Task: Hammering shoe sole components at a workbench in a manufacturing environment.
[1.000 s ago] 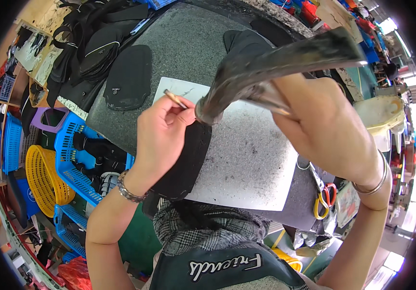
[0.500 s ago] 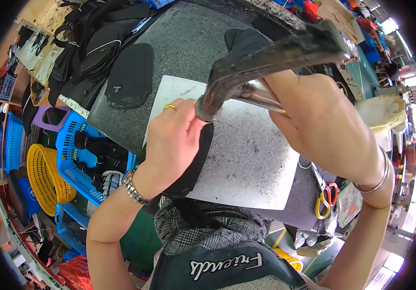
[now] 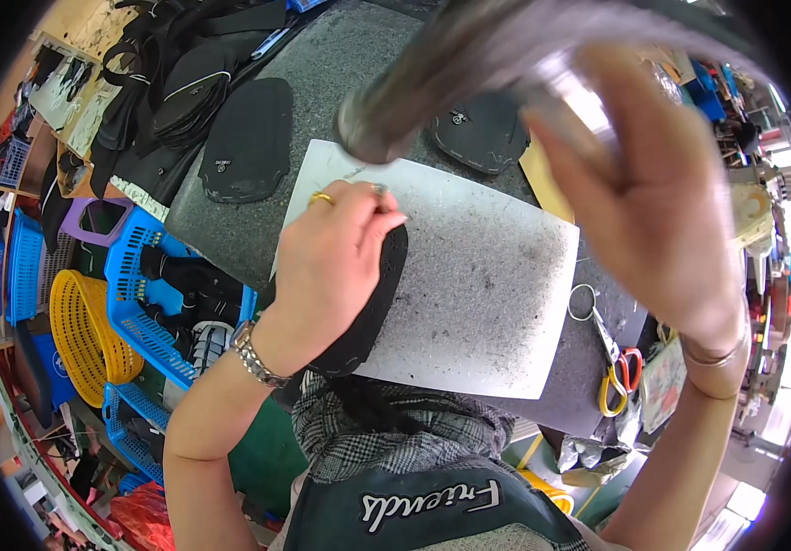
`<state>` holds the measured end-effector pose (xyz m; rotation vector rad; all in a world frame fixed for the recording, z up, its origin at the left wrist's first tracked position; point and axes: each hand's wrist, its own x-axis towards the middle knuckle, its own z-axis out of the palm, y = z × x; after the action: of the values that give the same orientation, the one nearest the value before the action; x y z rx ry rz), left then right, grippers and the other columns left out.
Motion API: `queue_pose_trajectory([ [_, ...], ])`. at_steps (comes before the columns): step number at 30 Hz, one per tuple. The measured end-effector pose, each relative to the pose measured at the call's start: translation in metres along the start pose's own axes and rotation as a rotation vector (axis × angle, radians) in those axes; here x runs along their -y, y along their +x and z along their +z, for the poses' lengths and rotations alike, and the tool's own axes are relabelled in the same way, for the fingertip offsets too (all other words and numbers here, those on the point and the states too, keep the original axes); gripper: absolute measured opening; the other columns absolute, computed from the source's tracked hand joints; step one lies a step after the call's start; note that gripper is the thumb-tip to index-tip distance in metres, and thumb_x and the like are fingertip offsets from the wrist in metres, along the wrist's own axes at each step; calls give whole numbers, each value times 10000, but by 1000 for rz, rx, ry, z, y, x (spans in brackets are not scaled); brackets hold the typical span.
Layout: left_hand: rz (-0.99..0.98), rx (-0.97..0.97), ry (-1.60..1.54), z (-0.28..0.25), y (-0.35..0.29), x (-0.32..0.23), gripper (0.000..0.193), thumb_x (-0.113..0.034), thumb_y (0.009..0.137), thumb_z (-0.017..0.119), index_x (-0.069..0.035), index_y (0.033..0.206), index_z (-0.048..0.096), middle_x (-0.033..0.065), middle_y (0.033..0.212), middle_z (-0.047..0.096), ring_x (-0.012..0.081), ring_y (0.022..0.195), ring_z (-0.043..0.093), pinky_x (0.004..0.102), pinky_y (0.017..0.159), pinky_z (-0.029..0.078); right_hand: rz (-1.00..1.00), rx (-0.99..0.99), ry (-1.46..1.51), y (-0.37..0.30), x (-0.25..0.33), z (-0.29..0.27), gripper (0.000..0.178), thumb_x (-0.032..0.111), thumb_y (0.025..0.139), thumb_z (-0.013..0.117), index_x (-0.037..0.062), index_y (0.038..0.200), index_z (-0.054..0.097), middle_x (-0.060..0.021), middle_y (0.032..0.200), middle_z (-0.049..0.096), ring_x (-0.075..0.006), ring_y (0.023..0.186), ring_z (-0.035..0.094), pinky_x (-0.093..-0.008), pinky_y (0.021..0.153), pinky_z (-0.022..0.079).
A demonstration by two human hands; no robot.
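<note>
My left hand [image 3: 326, 266] is closed in a pinch over a black, rounded fabric piece [image 3: 359, 335]. Between the fingertips a small metal tool [image 3: 379, 189] shows only its round top end; the rest is hidden by the fingers. The black piece lies on a pale, speckled board [image 3: 478, 285], partly over its left edge. High on the right, my right hand [image 3: 639, 193], smeared by motion, grips a hammer [image 3: 450, 73]. Its dark, curved head hangs above the left hand, clear of the metal tool.
Two similar black pieces, left [image 3: 246, 142] and right [image 3: 478, 138], lie on the grey work surface [image 3: 340, 64]. Scissors [image 3: 611, 367] with orange and yellow handles rest at the right. Blue [image 3: 143, 317] and yellow baskets [image 3: 83, 335] stand at the left; black straps [image 3: 143, 64] pile up behind.
The hammer has risen off the tool in my left fingers, moving up and away with my right hand. My left hand has stayed almost in place.
</note>
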<state>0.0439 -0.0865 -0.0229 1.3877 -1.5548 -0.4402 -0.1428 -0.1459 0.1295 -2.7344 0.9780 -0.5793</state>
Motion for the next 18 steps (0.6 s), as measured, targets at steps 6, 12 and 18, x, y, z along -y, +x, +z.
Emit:
queue_pose_trajectory([
  [6, -348, -5, -488, -6, 6, 9, 64, -33, 844, 639, 8, 863, 595, 77, 769, 655, 131, 696, 645, 252, 634, 499, -27, 201, -55, -6, -11, 8, 445, 5, 765, 618, 7, 1195, 502, -211, 749, 562, -384, 641, 532, -435, 608, 419],
  [12, -300, -8, -355, -3, 3, 10, 39, -11, 859, 618, 23, 849, 600, 69, 755, 663, 93, 690, 638, 229, 645, 497, -25, 83, -24, -2, -8, -2, 331, -3, 817, 636, -25, 1135, 546, -148, 764, 585, -218, 624, 522, -263, 626, 431],
  [18, -63, -4, -34, -1, 3, 1, 94, -16, 804, 670, -14, 815, 577, 103, 746, 624, 215, 605, 614, 279, 581, 487, -139, -93, 35, 4, -8, -1, 461, -24, 801, 643, -5, 1236, 495, -176, 859, 612, -235, 792, 619, -293, 748, 475],
])
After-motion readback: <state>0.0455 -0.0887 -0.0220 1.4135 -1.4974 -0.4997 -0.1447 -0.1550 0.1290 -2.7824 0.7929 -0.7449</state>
